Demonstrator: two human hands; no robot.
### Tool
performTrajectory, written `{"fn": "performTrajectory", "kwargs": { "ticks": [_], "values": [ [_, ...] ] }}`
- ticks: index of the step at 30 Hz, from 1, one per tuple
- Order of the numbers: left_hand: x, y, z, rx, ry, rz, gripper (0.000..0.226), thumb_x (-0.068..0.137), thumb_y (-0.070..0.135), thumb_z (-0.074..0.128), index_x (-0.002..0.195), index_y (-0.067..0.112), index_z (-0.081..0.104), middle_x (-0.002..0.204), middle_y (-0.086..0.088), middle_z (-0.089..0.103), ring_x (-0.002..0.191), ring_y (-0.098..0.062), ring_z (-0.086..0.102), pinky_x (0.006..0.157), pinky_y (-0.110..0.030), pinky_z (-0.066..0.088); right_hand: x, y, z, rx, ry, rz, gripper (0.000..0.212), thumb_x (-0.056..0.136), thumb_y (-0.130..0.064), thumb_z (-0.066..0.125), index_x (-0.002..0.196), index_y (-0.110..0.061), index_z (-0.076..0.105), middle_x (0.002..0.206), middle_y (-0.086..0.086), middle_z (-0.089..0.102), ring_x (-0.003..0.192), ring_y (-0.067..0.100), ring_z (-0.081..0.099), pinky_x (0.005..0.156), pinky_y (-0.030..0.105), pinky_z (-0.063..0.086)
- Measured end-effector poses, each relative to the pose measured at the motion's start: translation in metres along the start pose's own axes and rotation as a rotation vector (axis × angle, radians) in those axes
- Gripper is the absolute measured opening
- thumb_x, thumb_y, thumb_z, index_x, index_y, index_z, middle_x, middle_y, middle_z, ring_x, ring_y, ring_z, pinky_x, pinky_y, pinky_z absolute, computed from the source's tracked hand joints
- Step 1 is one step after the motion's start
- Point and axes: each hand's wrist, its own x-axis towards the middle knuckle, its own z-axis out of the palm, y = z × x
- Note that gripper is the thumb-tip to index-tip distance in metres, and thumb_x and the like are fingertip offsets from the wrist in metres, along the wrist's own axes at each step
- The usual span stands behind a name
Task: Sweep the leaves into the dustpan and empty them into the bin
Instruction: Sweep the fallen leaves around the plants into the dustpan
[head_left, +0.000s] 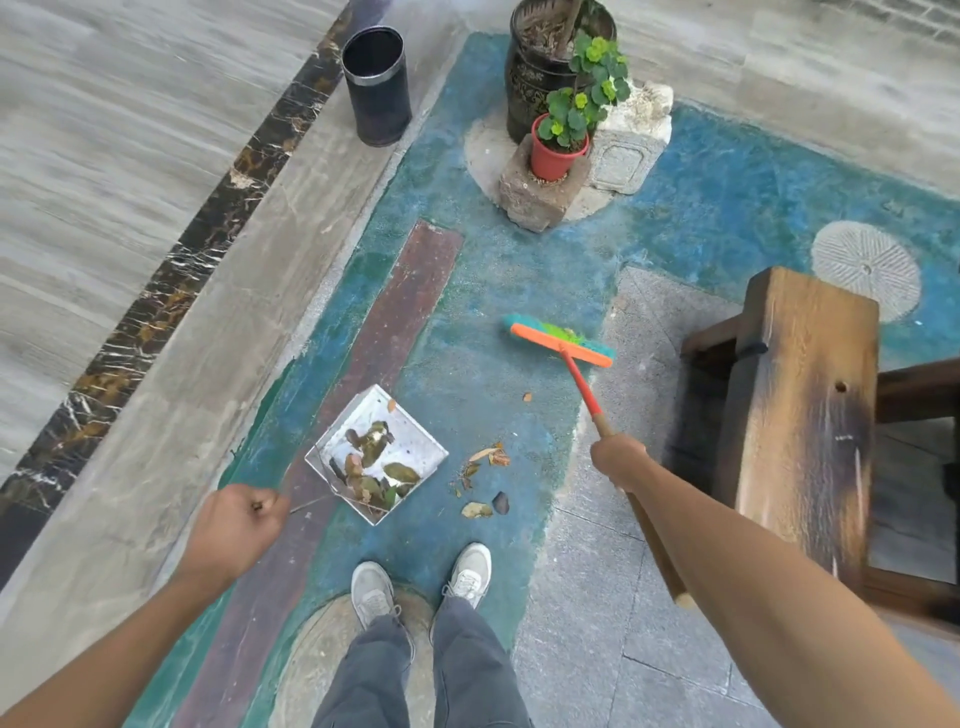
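While leaves (485, 470) remain beside it, the dustpan (376, 452) is held steady by the left hand (236, 525) gripping its thin handle; the broom (563, 343) is gripped by the right hand (618, 460), set beyond them for a pull-in stroke.

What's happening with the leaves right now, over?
Left hand grips dustpan handle; right hand grips broom. Some leaves in pan, loose leaves beside it. Bin ahead, path open.

Left hand (236, 525) apparently grips dustpan (376, 457) handle; right hand (621, 462) holds broom (558, 340).
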Motion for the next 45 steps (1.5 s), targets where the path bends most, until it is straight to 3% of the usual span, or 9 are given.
{"fn": "performTrajectory", "kwargs": {
  "ticks": [4, 8, 14, 18, 23, 32, 36, 41, 45],
  "values": [
    [-0.008, 0.005, 0.011, 0.156, -0.087, 0.090, 0.050, 0.081, 0.003, 0.061, 0.057, 0.016, 0.019, 0.049, 0.001, 0.015, 0.047, -0.014, 0.012, 0.044, -0.031, 0.022, -0.001, 0.018, 0.023, -0.124, -0.045, -0.073, 0.039, 0.094, -0.016, 0.039, 0.125, -0.001, 0.056, 0.123, 0.020, 0.059, 0.114, 0.036, 0.056, 0.092, 0.040, 0.046],
    [-0.007, 0.008, 0.030, 0.217, -0.164, 0.113, 0.052, 0.076, 0.001, 0.060, 0.056, 0.020, 0.017, 0.050, 0.002, 0.013, 0.048, -0.016, 0.012, 0.045, -0.026, 0.020, -0.018, 0.058, 0.070, -0.355, -0.073, -0.097, 0.038, 0.097, -0.016, 0.035, 0.126, 0.000, 0.054, 0.079, 0.005, 0.054, 0.062, 0.014, 0.055, 0.045, 0.021, 0.040],
    [-0.012, 0.019, 0.052, 0.231, -0.206, 0.124, 0.050, 0.077, 0.005, 0.059, 0.054, 0.021, 0.017, 0.048, 0.004, 0.015, 0.046, -0.014, 0.016, 0.046, -0.025, 0.027, -0.068, 0.135, 0.125, -0.364, -0.080, -0.076, 0.034, 0.101, -0.021, 0.032, 0.120, -0.002, 0.053, 0.074, -0.001, 0.047, 0.060, 0.008, 0.053, 0.040, 0.019, 0.035],
    [-0.016, 0.014, 0.055, 0.260, -0.252, 0.142, 0.049, 0.079, 0.008, 0.058, 0.055, 0.020, 0.017, 0.048, 0.002, 0.015, 0.046, -0.016, 0.016, 0.047, -0.027, 0.026, -0.109, 0.175, 0.162, -0.398, -0.078, -0.066, 0.039, 0.103, -0.027, 0.029, 0.127, -0.003, 0.050, 0.076, -0.002, 0.043, 0.057, 0.004, 0.043, 0.046, 0.018, 0.036],
    [-0.024, 0.004, 0.055, 0.323, -0.297, 0.238, 0.050, 0.079, 0.008, 0.058, 0.055, 0.020, 0.015, 0.052, 0.000, 0.013, 0.050, -0.019, 0.015, 0.048, -0.032, 0.018, -0.162, 0.187, 0.189, -0.299, -0.127, 0.064, 0.047, 0.101, -0.040, 0.029, 0.124, -0.007, 0.052, 0.117, 0.006, 0.061, 0.104, 0.018, 0.064, 0.083, 0.029, 0.052],
    [-0.045, -0.023, 0.042, 0.387, -0.346, 0.297, 0.046, 0.086, 0.017, 0.053, 0.051, 0.020, 0.023, 0.048, 0.003, 0.022, 0.041, -0.011, 0.023, 0.048, -0.027, 0.031, -0.198, 0.162, 0.209, 0.042, -0.081, 0.235, 0.049, 0.101, -0.044, 0.028, 0.107, -0.006, 0.059, 0.097, 0.007, 0.069, 0.090, 0.024, 0.069, 0.079, 0.034, 0.057],
    [-0.042, -0.034, 0.046, 0.413, -0.379, 0.311, 0.045, 0.082, 0.014, 0.053, 0.051, 0.020, 0.021, 0.048, 0.002, 0.020, 0.042, -0.013, 0.020, 0.046, -0.028, 0.028, -0.191, 0.127, 0.206, 0.020, -0.077, 0.183, 0.045, 0.103, -0.026, 0.026, 0.129, -0.002, 0.053, 0.118, 0.013, 0.064, 0.108, 0.028, 0.063, 0.094, 0.037, 0.052],
    [-0.031, -0.041, 0.072, 0.448, -0.407, 0.274, 0.045, 0.078, 0.010, 0.054, 0.047, 0.017, 0.022, 0.046, 0.003, 0.021, 0.041, -0.013, 0.023, 0.047, -0.027, 0.034, -0.188, 0.106, 0.233, -0.032, -0.076, 0.153, 0.040, 0.104, -0.015, 0.029, 0.140, -0.001, 0.041, 0.125, 0.013, 0.060, 0.109, 0.026, 0.065, 0.084, 0.031, 0.055],
    [-0.029, -0.037, 0.093, 0.512, -0.408, 0.226, 0.045, 0.080, 0.015, 0.055, 0.046, 0.014, 0.026, 0.047, -0.005, 0.029, 0.044, -0.023, 0.038, 0.047, -0.028, 0.030, -0.211, 0.112, 0.278, 0.078, -0.153, 0.151, 0.046, 0.104, -0.033, 0.026, 0.105, -0.002, 0.059, 0.101, 0.011, 0.068, 0.086, 0.023, 0.069, 0.079, 0.035, 0.060]
  ]
}}
